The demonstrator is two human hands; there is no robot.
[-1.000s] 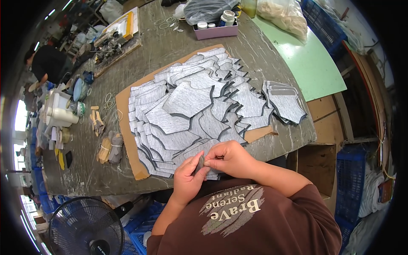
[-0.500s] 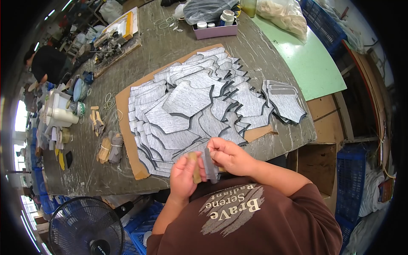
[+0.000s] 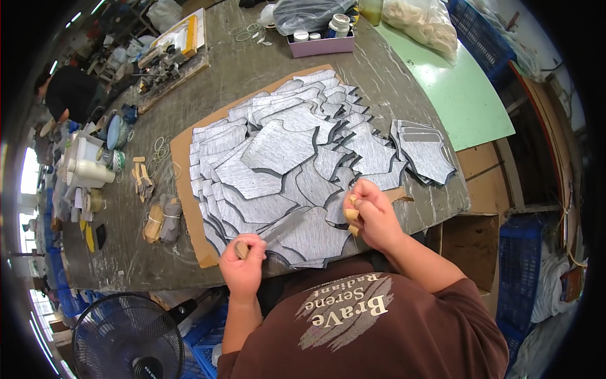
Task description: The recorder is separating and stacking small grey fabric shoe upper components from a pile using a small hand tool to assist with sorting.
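Observation:
My left hand [image 3: 242,264] is closed around a small brown piece [image 3: 241,250] that pokes up between thumb and fingers. A narrow dark grey strip [image 3: 284,228] runs from those fingertips up and right over the cut pieces. Further right, my right hand [image 3: 375,218] is closed on a curled tan strip [image 3: 351,215], whose end hangs below the fingers. Beneath and beyond both hands lie overlapping grey, dark-edged cut pieces [image 3: 281,145] with curved and pointed outlines, spread on a cardboard sheet [image 3: 183,148].
Left on the table [image 3: 120,221] lie tied bundles of tan strips [image 3: 153,222] and grey strips [image 3: 170,220]. A separate stack of grey pieces [image 3: 426,155] sits at right. A purple box [image 3: 322,47] with jars stands far back. A black fan [image 3: 129,338] is at lower left. Another person [image 3: 74,95] is at far left.
My hands have moved apart, the left one leftward, the right one rightward and up. The grey strip that hung between them now stretches from my left hand; a curled tan strip shows in my right.

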